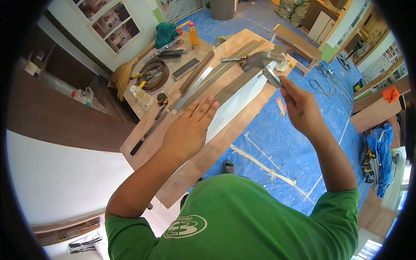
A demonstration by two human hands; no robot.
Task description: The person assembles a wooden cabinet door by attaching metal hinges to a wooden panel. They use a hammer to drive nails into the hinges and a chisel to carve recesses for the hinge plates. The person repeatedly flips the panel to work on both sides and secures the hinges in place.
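My left hand [188, 130] lies flat with its fingers stretched out, pressing on a long brown strip [242, 82] and the edge of a white sheet [238, 112] under it. Raised over the far end of the sheet, my right hand [302, 106] is closed around a silver metal hand tool [272, 79], whose exact kind I cannot make out. A blurred grey-brown shape [262, 60] shows just beyond that tool. All this is on a wooden board [255, 106], where a long silver metal strip [193, 89] lies beyond my left fingers.
Left of the board stand a tape measure [162, 99], a clear bottle [141, 94], a coiled brown band [151, 73] and an orange drink bottle [193, 34]. A black-handled tool [143, 141] lies at the board's left edge. Blue sheeting [264, 147] covers the floor; a bench [299, 43] stands beyond.
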